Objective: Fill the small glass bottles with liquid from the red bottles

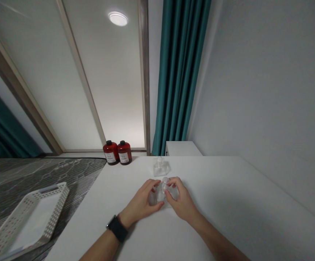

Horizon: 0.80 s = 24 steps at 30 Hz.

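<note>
A small clear glass bottle [160, 196] with a round ball-shaped stopper [165, 179] stands on the white table in front of me. My left hand [144, 200] curves around the bottle's left side, thumb at the near edge and fingers at the far side. At the bottle's neck, just under the ball, the thumb and index finger of my right hand [181, 198] close in from the right. Directly behind it stands a second clear glass bottle [161, 168], touched by neither hand. My palms and fingers hide part of the nearer bottle.
Two dark red bottles [124, 153] with black caps and white labels stand at the table's far left corner. A white perforated basket [54, 214] lies lower, left of the white table [228, 217]. A grey wall [269, 90] borders the right side; a teal curtain [178, 79] hangs beyond.
</note>
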### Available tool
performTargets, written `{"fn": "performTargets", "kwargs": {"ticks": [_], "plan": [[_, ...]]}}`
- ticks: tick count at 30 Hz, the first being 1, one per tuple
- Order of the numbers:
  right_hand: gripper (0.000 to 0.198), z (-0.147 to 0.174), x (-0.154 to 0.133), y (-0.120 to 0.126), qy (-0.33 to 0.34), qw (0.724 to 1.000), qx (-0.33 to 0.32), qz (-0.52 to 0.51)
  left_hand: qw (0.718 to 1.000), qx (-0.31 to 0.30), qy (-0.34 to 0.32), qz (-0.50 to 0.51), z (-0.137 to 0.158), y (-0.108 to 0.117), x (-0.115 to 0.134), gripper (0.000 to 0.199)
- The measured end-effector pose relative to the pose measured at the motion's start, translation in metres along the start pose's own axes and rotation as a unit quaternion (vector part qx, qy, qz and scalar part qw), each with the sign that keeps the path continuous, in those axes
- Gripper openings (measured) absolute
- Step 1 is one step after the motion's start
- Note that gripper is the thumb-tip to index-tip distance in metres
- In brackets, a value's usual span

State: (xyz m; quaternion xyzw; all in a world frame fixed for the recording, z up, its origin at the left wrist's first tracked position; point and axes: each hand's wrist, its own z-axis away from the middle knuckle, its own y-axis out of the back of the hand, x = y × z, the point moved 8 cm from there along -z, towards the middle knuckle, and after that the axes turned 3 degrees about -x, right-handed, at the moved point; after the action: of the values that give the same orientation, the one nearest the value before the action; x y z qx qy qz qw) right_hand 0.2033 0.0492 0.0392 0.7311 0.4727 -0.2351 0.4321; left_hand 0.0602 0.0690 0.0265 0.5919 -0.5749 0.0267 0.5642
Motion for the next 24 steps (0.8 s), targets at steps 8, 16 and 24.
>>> {"fn": "performTargets", "kwargs": {"ticks": [8,16,24], "plan": [[0.012,0.001,0.002,-0.002,0.001,1.000,0.011,0.004,1.000,-0.004,-0.011,-0.006,0.000,-0.002,-0.002,0.058],[0.014,0.002,0.010,-0.005,-0.018,1.000,-0.016,-0.002,1.000,-0.010,-0.007,-0.004,0.001,0.000,0.001,0.059],[0.013,0.000,0.003,-0.004,0.011,1.000,-0.009,-0.009,1.000,-0.012,-0.004,-0.006,0.000,-0.001,-0.003,0.060]]}}
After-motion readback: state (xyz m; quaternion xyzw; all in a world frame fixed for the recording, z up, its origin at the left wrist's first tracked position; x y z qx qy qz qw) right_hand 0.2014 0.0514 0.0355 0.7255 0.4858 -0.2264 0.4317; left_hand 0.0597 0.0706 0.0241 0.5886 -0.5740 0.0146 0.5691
